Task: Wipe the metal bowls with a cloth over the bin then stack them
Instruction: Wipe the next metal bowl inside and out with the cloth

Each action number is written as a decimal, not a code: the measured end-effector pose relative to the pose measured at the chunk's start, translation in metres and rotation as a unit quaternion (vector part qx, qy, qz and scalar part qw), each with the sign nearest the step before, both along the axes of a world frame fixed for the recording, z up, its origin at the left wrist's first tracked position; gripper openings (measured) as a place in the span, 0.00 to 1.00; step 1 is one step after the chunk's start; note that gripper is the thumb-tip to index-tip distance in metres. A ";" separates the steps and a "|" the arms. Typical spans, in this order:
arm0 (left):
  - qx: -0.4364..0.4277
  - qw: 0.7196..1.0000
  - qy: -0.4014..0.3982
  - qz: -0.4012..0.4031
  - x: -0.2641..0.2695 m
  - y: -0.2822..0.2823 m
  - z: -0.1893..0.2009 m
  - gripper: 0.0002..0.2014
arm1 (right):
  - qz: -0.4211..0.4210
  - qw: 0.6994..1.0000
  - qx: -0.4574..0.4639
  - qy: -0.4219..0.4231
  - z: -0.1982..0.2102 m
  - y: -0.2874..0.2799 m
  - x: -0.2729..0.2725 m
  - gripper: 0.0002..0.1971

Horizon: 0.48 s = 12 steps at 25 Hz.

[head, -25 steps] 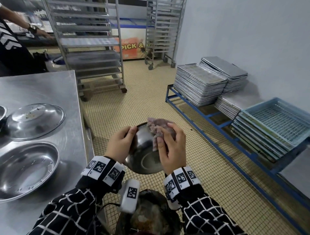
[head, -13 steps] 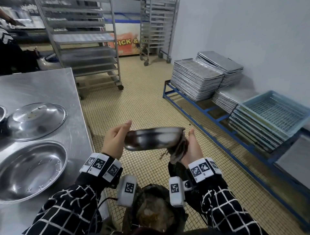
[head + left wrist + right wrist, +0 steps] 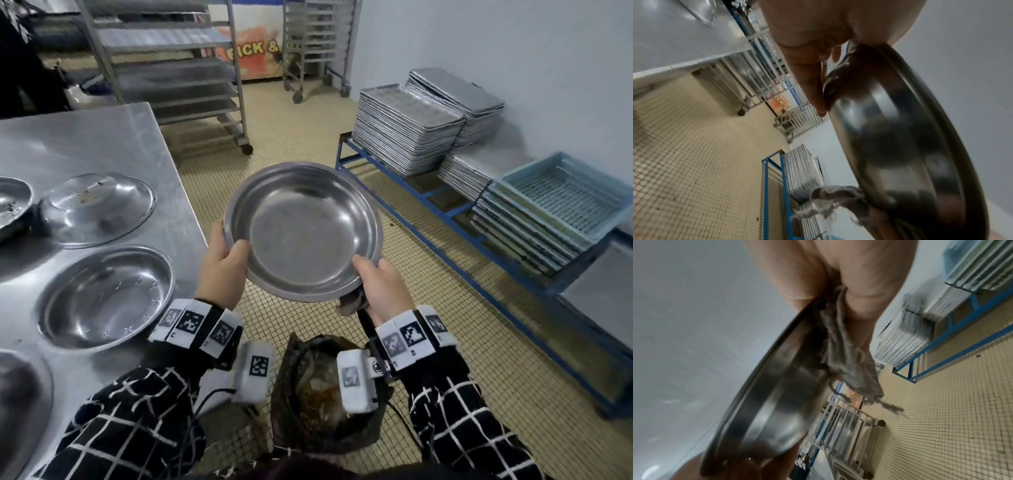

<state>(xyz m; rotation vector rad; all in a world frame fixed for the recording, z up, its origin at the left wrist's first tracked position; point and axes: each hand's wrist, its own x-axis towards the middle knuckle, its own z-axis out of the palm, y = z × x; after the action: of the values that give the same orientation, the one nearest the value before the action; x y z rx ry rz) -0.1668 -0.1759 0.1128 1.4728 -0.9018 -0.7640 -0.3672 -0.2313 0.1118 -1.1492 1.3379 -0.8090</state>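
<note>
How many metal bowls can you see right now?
5: one held in both hands, four on the table: inverted, upright, far-left edge, bottom-left corner. More may be off-frame.

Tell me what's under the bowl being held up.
Under the held bowl, the right hand presses a grey cloth against its underside; the bin sits lower down. The bowl covers most of the cloth in the head view.

cloth (image 3: 352, 303) mostly behind bowl (image 3: 305, 233)
</note>
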 end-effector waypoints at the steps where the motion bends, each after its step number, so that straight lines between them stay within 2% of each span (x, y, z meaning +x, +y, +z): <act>1: -0.005 1.000 -0.001 0.024 0.003 0.013 0.000 0.11 | 0.027 0.998 -0.026 0.041 0.001 0.007 0.004 0.11; 3: -0.019 0.996 -0.012 0.090 0.009 0.040 0.001 0.12 | 0.087 0.987 -0.095 0.100 0.005 0.017 0.013 0.13; 6: -0.007 0.984 -0.030 0.174 0.018 0.089 0.004 0.12 | 0.154 0.969 -0.169 0.094 0.011 0.036 0.035 0.13; 9: 0.013 0.967 -0.025 0.253 0.036 0.151 0.005 0.14 | 0.237 0.955 -0.169 0.049 0.009 0.064 0.072 0.13; 12: 0.036 0.948 -0.052 0.312 0.058 0.225 0.013 0.14 | 0.345 0.924 -0.164 0.035 0.011 0.094 0.120 0.13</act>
<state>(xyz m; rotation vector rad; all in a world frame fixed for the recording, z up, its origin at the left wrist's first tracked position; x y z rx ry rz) -0.1084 0.0488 0.1255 1.7466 -0.4333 -0.2497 -0.2468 -0.1376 0.1228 -1.7872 0.7603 -0.4737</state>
